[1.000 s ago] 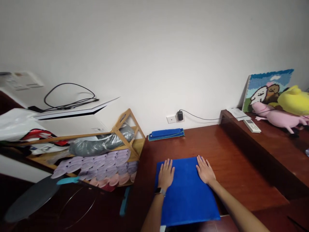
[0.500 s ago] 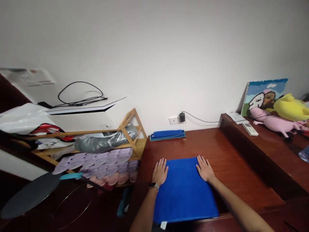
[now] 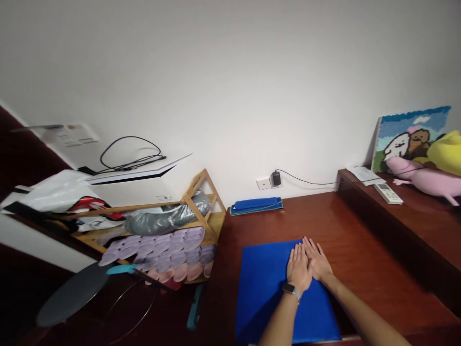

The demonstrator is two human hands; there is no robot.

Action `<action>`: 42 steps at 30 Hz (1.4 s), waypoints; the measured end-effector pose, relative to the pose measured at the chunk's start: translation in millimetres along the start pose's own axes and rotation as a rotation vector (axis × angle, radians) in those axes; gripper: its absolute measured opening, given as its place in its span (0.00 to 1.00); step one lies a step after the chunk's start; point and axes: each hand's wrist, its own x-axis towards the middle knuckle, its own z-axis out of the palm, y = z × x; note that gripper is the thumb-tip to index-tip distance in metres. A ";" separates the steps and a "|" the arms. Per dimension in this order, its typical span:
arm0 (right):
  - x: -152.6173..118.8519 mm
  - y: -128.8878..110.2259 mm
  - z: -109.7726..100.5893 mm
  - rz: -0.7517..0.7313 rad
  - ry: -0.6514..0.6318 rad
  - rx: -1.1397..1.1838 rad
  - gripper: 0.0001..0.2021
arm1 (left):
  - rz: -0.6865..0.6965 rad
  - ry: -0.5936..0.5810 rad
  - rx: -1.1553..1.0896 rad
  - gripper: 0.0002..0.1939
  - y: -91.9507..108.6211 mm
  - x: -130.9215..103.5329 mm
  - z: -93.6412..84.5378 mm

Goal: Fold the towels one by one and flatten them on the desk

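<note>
A blue cloth [image 3: 262, 274] lies flat on the reddish-brown wooden table [image 3: 363, 259]. My left hand [image 3: 299, 269], with a watch [image 3: 290, 288] on its wrist, rests palm down on the cloth near its far right part, fingers stretched out. Right beside it, my right hand [image 3: 317, 259] lies flat over the cloth's far right corner and edge, fingers extended. The two hands touch or nearly touch along their inner sides. Neither one grips anything. Part of the cloth's right side is hidden under the hands and forearms.
Folded blue cloths [image 3: 256, 205] lie by the wall. A black plug [image 3: 276, 178] sits in the socket, its cable running right to a raised ledge with a remote control [image 3: 388, 193] and a pink plush toy [image 3: 425, 178]. Left stands a wooden rack [image 3: 212, 223] with lilac slippers [image 3: 158, 245].
My left hand has slid right across the cloth, from its left edge to beside my right hand. My right hand stays at the right corner. The view has shifted slightly.
</note>
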 end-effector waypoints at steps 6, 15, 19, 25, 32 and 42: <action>4.7 -8.6 -8.1 0.113 -0.044 0.042 0.33 | -0.155 -0.024 0.046 0.37 -84.3 -33.0 -31.8; 6.3 -11.3 -19.1 0.129 -0.085 0.029 0.34 | -0.357 0.026 0.165 0.36 -198.3 -83.0 -65.8; 1.3 -15.6 -31.7 0.169 -0.090 0.007 0.34 | -0.368 0.047 0.144 0.36 -193.0 -78.5 -60.9; -7.5 -14.7 -35.3 0.122 -0.076 -0.008 0.35 | -0.360 0.046 0.114 0.36 -193.4 -77.1 -58.9; -6.4 -15.5 -25.2 0.153 -0.088 0.014 0.35 | -0.334 0.109 0.151 0.35 -194.6 -82.4 -63.9; -7.6 -10.8 -20.3 0.102 -0.071 0.002 0.33 | -0.004 0.049 -0.049 0.33 -19.8 3.9 -22.1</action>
